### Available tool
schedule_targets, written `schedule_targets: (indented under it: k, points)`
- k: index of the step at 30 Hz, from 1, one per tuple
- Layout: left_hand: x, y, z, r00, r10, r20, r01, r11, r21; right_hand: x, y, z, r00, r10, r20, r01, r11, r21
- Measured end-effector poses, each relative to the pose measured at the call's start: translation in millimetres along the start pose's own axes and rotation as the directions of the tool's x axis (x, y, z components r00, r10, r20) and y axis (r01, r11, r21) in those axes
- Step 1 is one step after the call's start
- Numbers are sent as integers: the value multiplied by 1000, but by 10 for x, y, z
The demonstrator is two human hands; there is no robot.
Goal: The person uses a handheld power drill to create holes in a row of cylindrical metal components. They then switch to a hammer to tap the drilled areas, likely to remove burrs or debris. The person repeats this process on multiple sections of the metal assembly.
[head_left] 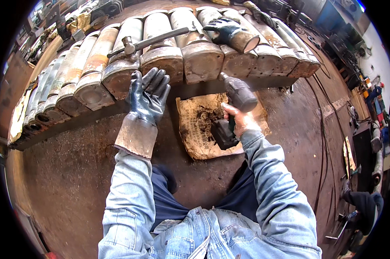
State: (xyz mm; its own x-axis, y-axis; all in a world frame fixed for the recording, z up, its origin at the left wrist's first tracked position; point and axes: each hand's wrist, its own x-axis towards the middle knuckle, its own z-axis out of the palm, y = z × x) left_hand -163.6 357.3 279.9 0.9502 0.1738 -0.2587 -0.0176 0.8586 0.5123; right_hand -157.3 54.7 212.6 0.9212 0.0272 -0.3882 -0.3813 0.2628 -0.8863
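Right hand (243, 120) grips power driver (241, 95) over stained sheet (190, 140), nose toward metal cylinders (202, 62), likely for trigger control. Gloved left hand (149, 97) empty, palm up. Hammer (160, 39) lies across cylinders, perhaps for easy reach.

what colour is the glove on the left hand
Dark blue-black glove with a brownish cuff, head view.

light fair, your denim sleeves (128, 203) bright | floor (74, 185) dimmer | sheen on your gloved left hand (147, 98) | your power tool (241, 94) slightly blurred | glare upper right | fisheye-bent edges, black rim
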Motion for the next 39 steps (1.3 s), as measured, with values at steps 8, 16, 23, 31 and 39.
schedule_targets:
  k: [8, 16, 23, 31, 39]
  points:
    - [54, -84, 130, 997, 68, 43, -66, 997, -46, 320, 148, 574, 984, -123, 127, 110, 988, 107]
    - [16, 13, 94, 995, 91, 48, -87, 993, -84, 542, 293, 847, 965, -182, 190, 133, 961, 244]
    - [18, -15, 65, 996, 78, 47, -74, 994, -76, 854, 436, 1004, 971, -91, 223, 13, 944, 329]
    - [43, 5, -32, 996, 59, 71, -54, 996, -77, 1036, 711, 1149, 935, -156, 318, 27, 926, 376]
    - [28, -26, -41, 998, 44, 48, -41, 998, -46, 1215, 843, 1038, 889, -456, 49, 458, 884, -91]
